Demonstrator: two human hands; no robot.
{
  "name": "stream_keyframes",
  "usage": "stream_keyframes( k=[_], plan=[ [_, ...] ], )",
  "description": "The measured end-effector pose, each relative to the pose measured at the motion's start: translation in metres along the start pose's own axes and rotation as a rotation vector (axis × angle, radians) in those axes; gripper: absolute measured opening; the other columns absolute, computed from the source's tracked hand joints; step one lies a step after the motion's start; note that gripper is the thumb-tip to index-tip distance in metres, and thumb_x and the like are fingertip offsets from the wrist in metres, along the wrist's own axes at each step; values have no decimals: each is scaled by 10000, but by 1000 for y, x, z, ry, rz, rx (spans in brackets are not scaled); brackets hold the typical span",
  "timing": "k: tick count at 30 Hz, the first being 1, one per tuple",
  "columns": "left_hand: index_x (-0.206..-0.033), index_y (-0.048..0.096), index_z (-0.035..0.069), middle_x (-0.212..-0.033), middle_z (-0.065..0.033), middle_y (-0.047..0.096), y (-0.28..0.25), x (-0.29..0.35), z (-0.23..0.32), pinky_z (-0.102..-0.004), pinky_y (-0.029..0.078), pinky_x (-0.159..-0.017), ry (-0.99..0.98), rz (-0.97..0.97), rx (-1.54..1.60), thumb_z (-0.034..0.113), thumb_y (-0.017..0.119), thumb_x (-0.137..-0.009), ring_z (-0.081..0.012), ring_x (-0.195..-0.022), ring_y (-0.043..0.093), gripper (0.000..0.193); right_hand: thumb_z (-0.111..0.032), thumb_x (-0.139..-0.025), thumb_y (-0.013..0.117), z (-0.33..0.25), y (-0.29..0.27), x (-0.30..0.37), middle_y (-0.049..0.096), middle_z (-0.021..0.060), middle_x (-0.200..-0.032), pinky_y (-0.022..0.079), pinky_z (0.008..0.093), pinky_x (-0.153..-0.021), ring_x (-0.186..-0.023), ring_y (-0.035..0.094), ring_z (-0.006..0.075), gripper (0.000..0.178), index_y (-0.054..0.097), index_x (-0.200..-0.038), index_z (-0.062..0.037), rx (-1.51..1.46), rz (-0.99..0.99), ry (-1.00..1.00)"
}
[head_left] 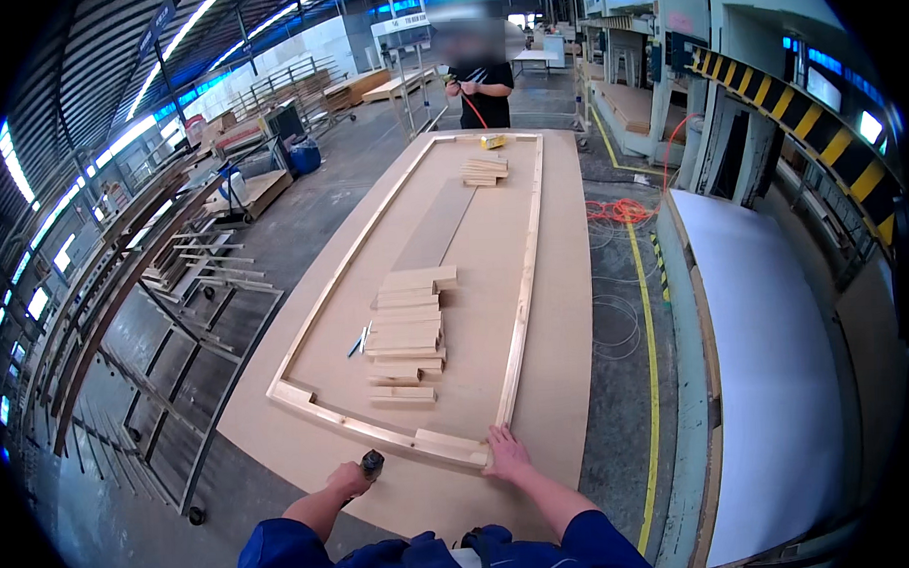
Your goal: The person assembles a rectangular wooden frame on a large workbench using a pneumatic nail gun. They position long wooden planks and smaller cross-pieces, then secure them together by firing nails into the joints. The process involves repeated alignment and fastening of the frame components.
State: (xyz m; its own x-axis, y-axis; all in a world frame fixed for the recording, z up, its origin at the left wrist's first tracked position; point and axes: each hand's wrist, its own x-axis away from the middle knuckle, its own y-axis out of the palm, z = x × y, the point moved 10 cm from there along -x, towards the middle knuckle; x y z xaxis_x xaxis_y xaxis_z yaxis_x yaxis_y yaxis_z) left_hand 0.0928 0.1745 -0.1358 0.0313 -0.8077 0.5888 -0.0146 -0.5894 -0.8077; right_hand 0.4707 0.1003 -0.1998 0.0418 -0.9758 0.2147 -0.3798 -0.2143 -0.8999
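A large rectangular wooden frame (521, 322) of pale strips lies on a wide brown board (422, 500). My right hand (507, 453) grips its near right corner, where the side strip meets the near strip. A short wood block (450, 445) sits against the inside of that corner. My left hand (350, 481) is closed around a dark tool that looks like a nail gun (373, 462), held just short of the near strip. Inside the frame lies a row of short wood blocks (404, 336), with a pen (356, 341) beside them.
A co-worker (483, 93) stands at the board's far end, holding something with a red hose. Another stack of blocks (485, 171) lies near that end. Metal racks (192, 358) stand left. A white sheet stack (763, 373) and machinery with a striped bar (799, 117) stand right.
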Motion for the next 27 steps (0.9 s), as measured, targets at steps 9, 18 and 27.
stream_keyframes(
  k=[9,18,27],
  plan=[
    [-1135,744,-1,-1178,-234,731,-9,2,4,-461,578,-945,-21,-17,-23,329,699,-854,-383,-1112,709,436,-516,-773,822,2,8,2,199,128,-1700,200,507,-1287,-1593,114,359,1007,391,-1538,-22,-11,14,11],
    [-1144,752,34,-1178,-208,738,-14,0,14,-455,587,-941,8,-37,-112,244,676,-859,-369,-1109,718,362,-496,-763,808,2,15,-2,209,174,-1686,149,500,-1302,-1583,111,414,995,389,-1535,-29,-28,32,-52],
    [-1117,763,34,-1156,-206,744,-25,-1,35,-450,594,-926,95,-95,-232,162,642,-842,-364,-1095,724,327,-430,-723,822,10,20,-7,203,190,-1685,166,518,-1297,-1580,104,438,1008,365,-1544,-66,-107,-26,-78]
  ],
)
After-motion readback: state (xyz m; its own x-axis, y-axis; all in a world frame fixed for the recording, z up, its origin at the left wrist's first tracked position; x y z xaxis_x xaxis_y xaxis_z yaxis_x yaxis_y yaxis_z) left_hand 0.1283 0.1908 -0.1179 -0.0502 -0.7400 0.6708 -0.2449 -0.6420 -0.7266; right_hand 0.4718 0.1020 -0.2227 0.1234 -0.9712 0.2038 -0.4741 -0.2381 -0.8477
